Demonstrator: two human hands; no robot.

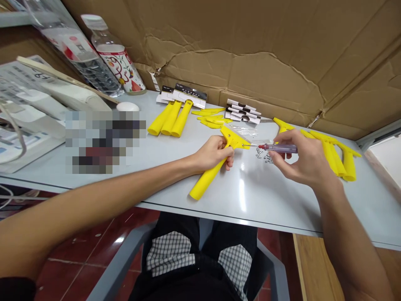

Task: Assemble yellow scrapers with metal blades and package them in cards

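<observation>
My left hand (214, 154) is wrapped round the neck of a yellow T-shaped scraper handle (208, 179), its wide head pointing away from me. Between the thumb and fingers of my right hand (305, 161) is a screwdriver (283, 148) with a clear purplish grip and a red collar. The screwdriver's shaft lies level, and its tip meets the right part of the scraper head, where a tiny screw may sit. Small loose screws (259, 153) lie on the table just below the shaft, partly behind my right fingers.
Behind the work on the grey table (175, 184) lie yellow flat pieces (213, 121), packaged blades (242, 112) and yellow handles with black-and-white cards (181, 119). More yellow scrapers (336, 154) rest at right. Bottles (117, 62) stand back left; a cardboard wall (250, 29) rises behind.
</observation>
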